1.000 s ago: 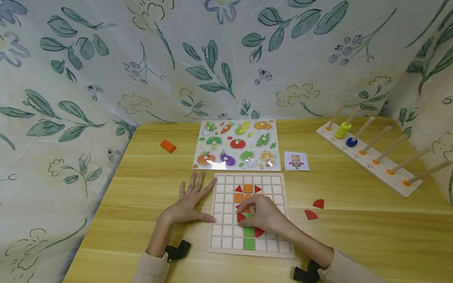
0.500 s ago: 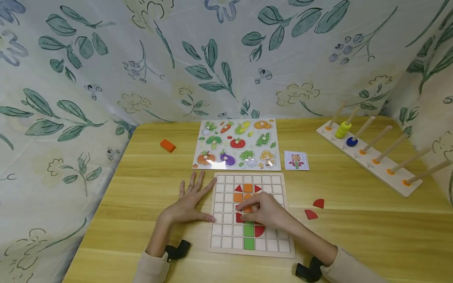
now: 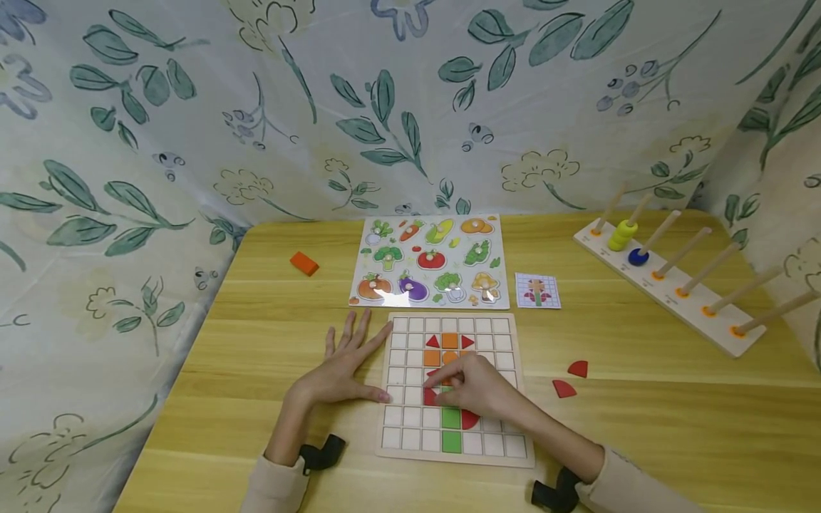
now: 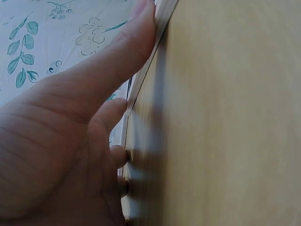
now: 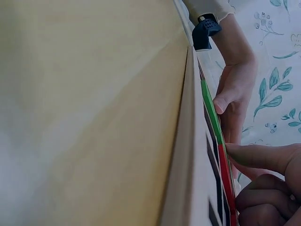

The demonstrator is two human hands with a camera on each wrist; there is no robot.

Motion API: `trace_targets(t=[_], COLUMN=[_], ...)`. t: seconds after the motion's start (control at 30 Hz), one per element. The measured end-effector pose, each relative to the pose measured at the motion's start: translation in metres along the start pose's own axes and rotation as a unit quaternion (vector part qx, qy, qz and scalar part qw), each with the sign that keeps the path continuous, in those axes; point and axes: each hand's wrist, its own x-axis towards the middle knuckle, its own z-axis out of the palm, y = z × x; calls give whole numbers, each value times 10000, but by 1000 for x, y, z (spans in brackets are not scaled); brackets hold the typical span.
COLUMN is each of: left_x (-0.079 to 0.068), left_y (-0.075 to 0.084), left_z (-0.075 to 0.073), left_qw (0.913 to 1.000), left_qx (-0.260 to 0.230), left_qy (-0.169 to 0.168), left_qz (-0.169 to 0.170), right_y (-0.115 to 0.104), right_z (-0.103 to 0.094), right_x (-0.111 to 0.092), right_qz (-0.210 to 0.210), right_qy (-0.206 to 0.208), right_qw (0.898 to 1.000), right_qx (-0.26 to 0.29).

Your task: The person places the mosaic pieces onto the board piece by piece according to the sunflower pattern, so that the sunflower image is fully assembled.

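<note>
A wooden grid board (image 3: 410, 456) lies on the table, with orange, red and green flat pieces in its cells. My right hand (image 3: 484, 388) is over its middle, the index finger and thumb at opposite sides of a red quarter-circle piece (image 3: 429, 397), partly covered by the thumb. Green squares (image 3: 452, 442) run down below it, with another red quarter-circle (image 3: 470, 419) beside them. At the board's left edge my left hand (image 3: 333, 374) rests with spread, straight fingers; thumb and index fingertip touch the edge. The left wrist view shows the thumb (image 4: 117, 56) against that rim.
Two red quarter-circles (image 3: 564, 388) lie right of the board. Behind it are a vegetable peg puzzle (image 3: 398, 260) and a pattern card (image 3: 537, 291). An orange block (image 3: 304, 264) lies back left. A counting-peg stand (image 3: 667, 285) with upright pegs stands at the right.
The right index finger and thumb have shifted slightly about the red quarter-circle, which has moved a little left and down. The left hand has stayed at the board's edge.
</note>
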Motion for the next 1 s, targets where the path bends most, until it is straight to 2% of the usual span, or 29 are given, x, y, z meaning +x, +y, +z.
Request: trace_targets(t=[0.2, 0.33, 0.5, 0.77, 0.9, 1.0], left_x=[0, 0, 1, 1, 1, 0], left_y=[0, 1, 1, 2, 1, 0], left_z=[0, 0, 0, 1, 1, 0], left_qw=[10000, 10000, 10000, 10000, 10000, 10000], left_qx=[-46, -43, -39, -7, 16, 34], left_qy=[-19, -36, -30, -38, -13, 9], left_qz=[-8, -10, 29, 29, 31, 22], right_y=[-2, -3, 4, 40, 61, 69], right_z=[-3, -18, -57, -133, -156, -163], right_x=[-1, -6, -27, -69, -83, -86], right_qz=[31, 35, 40, 768, 923, 924], right_qy=[-76, -89, 54, 262, 56, -276], right_qw=[9999, 9999, 9999, 9962, 9954, 9952], right_qx=[66, 121, -86, -312, -239, -137])
